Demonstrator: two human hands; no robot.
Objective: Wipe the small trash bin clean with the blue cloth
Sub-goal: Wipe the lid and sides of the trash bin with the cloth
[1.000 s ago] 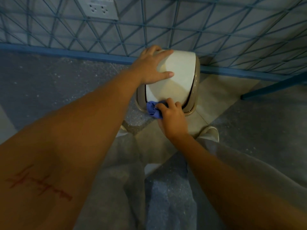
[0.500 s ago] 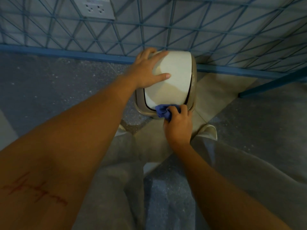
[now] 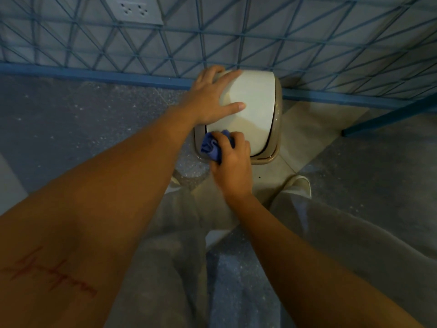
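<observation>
Head view: bin [image 3: 257, 119] standing on floor [image 3: 94, 129] at 12 o'clock, against tiled wall [image 3: 260, 43]. Left hand [image 3: 212, 100] lying flat, fingers spread, bracing white lid at its 9 o'clock side. Right hand [image 3: 233, 159] clenching bunched cloth [image 3: 212, 147], pressing it on lid's 7 o'clock corner by rim. Step: wiping lid's near edge. Next, likely: sweeping cloth toward 5 o'clock along rim, left hand steadying.

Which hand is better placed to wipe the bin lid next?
Right hand: it holds the cloth against the lid already. Left hand lies flat on the bin.
</observation>
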